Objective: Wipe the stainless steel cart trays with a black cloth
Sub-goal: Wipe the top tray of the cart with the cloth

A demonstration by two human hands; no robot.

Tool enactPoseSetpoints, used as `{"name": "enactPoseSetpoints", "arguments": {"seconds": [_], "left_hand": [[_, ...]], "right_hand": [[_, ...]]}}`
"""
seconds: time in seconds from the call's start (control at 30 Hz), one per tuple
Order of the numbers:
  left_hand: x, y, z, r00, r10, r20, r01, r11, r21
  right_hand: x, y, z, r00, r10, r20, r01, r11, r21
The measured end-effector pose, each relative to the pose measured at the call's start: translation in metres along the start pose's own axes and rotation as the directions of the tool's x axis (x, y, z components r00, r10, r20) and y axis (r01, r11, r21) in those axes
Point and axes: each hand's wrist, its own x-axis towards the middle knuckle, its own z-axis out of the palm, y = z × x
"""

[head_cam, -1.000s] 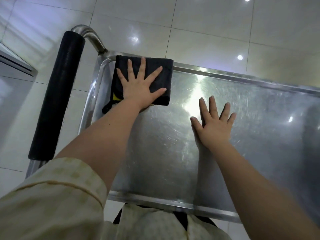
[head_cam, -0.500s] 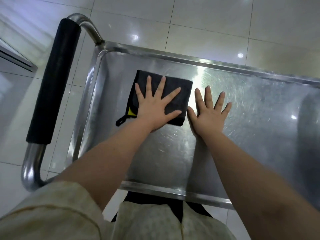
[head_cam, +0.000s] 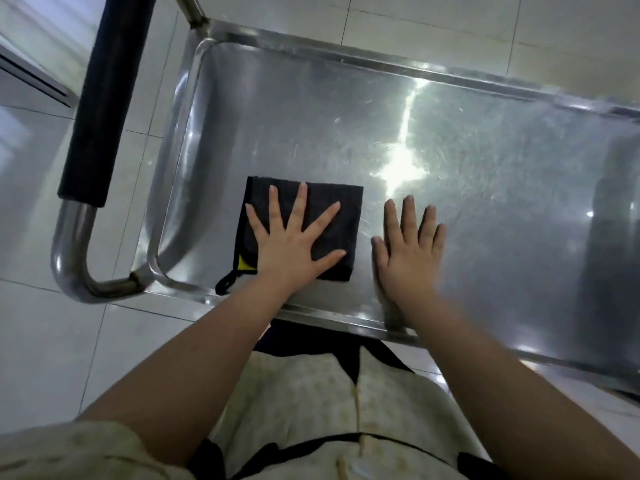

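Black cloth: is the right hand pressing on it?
No, the left hand presses the black cloth; the right hand lies on the bare tray.

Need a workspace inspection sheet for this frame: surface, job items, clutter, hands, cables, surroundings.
Surface: stainless tray, finely scratched, bright light glare near the middle, raised rim.
Job's things: black cloth, folded, flat on the tray towards its near left corner; a loop and a yellow label at the cloth's near left corner.
Clutter: nothing seen.
Hands: left hand flat on the cloth, fingers spread; right hand flat on bare tray beside the cloth, apart from it.
Cables: nothing seen.
Surroundings: glossy pale floor tiles; cart handle with black grip at the left.
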Motion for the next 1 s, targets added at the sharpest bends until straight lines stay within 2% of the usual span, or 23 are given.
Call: {"name": "enactPoseSetpoints", "arguments": {"seconds": [0.13,0.27,0.4,0.47,0.63,0.73,0.83,1.0], "left_hand": [[-0.002,0.003,0.001,1.000,-0.015,0.013,0.015,1.000,-0.007],[-0.022,0.028,0.009,0.995,-0.099,0.010,0.099,0.994,-0.043],[-0.056,0.035,0.017,1.000,0.011,0.021,-0.010,1.000,-0.022],[-0.060,0.013,0.015,0.998,0.054,0.032,-0.054,0.999,-0.002],[-0.056,-0.092,0.007,0.995,-0.094,0.018,0.094,0.995,0.018],[-0.053,-0.124,0.004,0.996,-0.088,0.024,0.088,0.996,0.012],[-0.050,-0.101,0.007,0.995,-0.097,0.000,0.097,0.995,0.021],[-0.041,0.004,0.016,0.998,-0.044,0.039,0.042,0.998,0.055]], "right_hand": [[-0.016,0.006,0.013,0.999,-0.007,-0.051,0.005,0.999,-0.034],[-0.015,0.007,0.017,0.997,-0.034,-0.062,0.032,0.999,-0.040],[-0.015,0.008,0.012,0.998,-0.030,-0.048,0.028,0.999,-0.035],[-0.016,0.007,0.010,0.999,-0.018,-0.039,0.017,1.000,-0.023],[-0.016,0.004,0.005,1.000,-0.011,-0.023,0.011,1.000,0.001],[-0.016,0.003,0.006,1.000,-0.015,-0.025,0.015,1.000,-0.007],[-0.016,0.004,0.008,0.999,-0.011,-0.033,0.011,1.000,-0.011],[-0.015,0.005,0.008,0.999,-0.018,-0.035,0.018,1.000,-0.015]]}}
